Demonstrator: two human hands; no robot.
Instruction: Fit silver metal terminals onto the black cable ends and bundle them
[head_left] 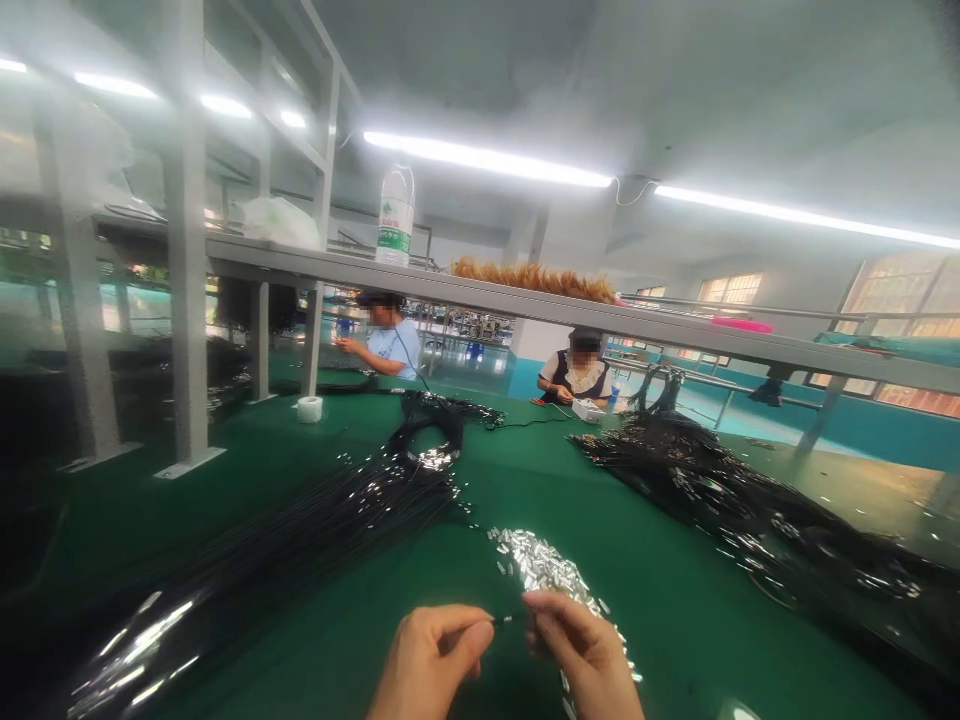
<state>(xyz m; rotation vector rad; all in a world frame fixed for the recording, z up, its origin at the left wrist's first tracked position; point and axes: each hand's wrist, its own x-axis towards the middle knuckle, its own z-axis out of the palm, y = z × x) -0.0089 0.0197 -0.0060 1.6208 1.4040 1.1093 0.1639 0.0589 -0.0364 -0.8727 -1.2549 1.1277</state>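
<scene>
My left hand point(431, 655) and my right hand point(585, 655) meet at the bottom of the view, both pinched shut. Between their fingertips runs a thin black cable end with a small silver metal sleeve point(506, 619) on it. The left fingers pinch the cable, the right fingers pinch at the sleeve end. Just beyond the right hand lies a pile of loose silver sleeves point(544, 565) on the green table point(675, 610). A long bundle of black cables with silver tips point(315, 530) stretches away to the left of my hands.
Another heap of black cables point(735, 500) lies on the right. A grey shelf point(525, 300) on posts crosses above the table, bearing a water bottle point(395, 215). A white tape roll point(309, 408) sits by a post. Two other people point(386, 340) point(577, 375) work at the far side.
</scene>
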